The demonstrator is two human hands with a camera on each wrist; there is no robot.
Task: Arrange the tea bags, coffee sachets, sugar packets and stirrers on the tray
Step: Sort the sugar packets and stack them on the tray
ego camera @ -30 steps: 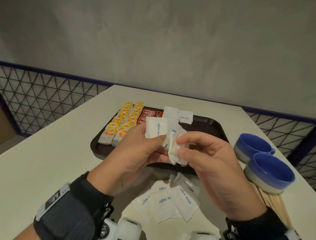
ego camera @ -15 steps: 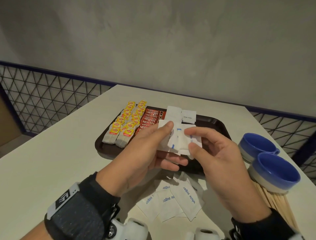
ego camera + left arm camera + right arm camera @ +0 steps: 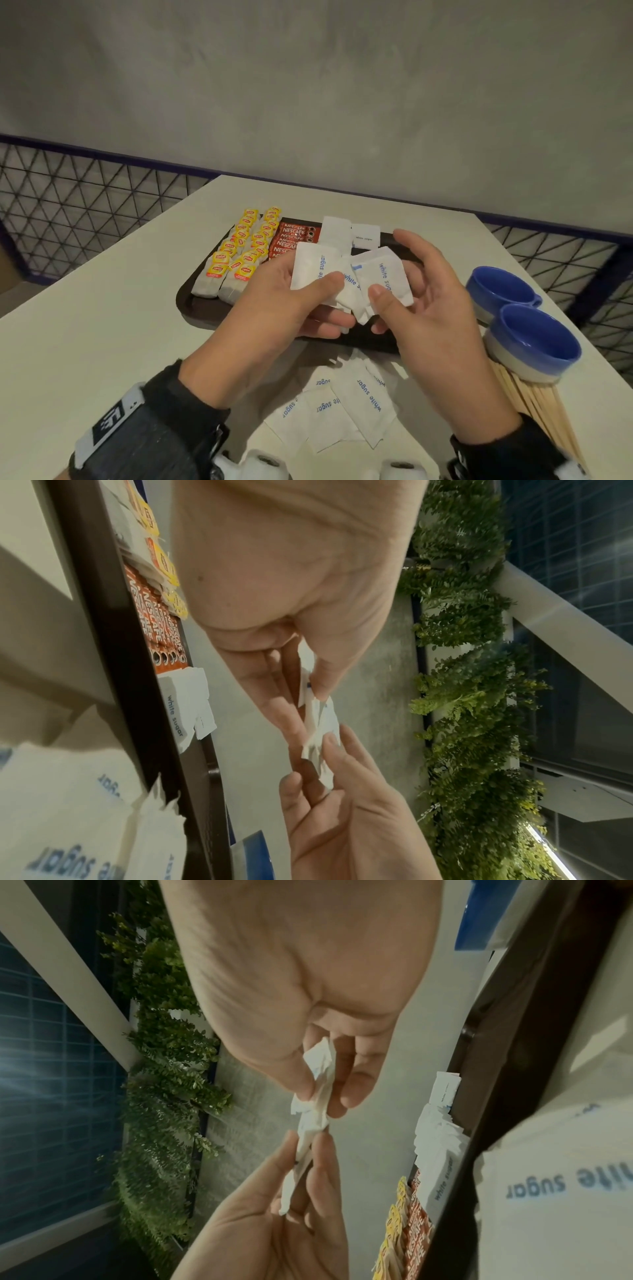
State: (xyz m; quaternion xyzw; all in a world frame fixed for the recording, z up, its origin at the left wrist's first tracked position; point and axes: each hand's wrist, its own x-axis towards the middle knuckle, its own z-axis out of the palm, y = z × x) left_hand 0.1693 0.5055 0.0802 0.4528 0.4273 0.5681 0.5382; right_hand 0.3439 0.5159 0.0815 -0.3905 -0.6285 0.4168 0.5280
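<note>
Above the dark brown plastic tray's [image 3: 191, 301] near edge, left hand [image 3: 274, 308] and right hand [image 3: 428, 301] pinch thin, limp white paper sugar packets [image 3: 346, 277], probably light and slippery, best gripped flat at their edges.

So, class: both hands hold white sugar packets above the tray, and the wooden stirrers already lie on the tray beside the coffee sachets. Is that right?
Not quite. The wooden stirrers lie on the table by the blue cups, off the tray, as the head view shows. The rest stands: left hand and right hand hold sugar packets.
</note>
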